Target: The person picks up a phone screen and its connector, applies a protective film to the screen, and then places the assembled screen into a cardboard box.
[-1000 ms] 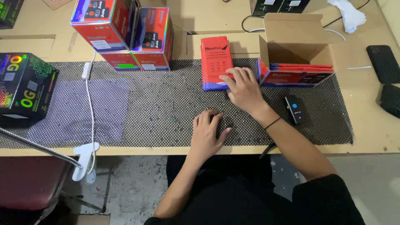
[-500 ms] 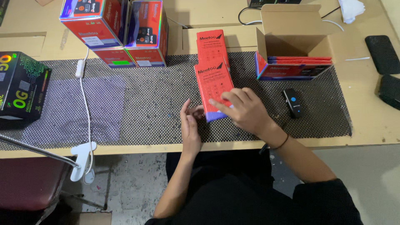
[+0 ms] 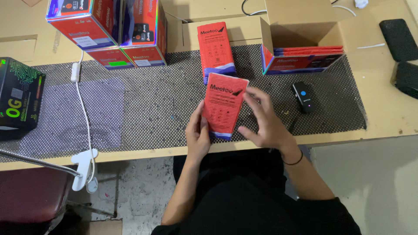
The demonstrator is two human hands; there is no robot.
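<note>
Flat red packets, loose: 2 — one held (image 3: 224, 106), one lying on mat (image 3: 216, 50)
Open cardboard box w/ red packets: 1 (image 3: 300, 32)
Big red display boxes, top left: 2 (image 3: 82, 21) (image 3: 141, 28)
Black box, green print: 1 (image 3: 17, 98)
Small black handheld device: 1 (image 3: 303, 96)
Hands: 2 — left (image 3: 198, 137), right (image 3: 265, 122)

A black scanner (image 3: 303, 96) lies beside an open carton (image 3: 300, 30).
</note>
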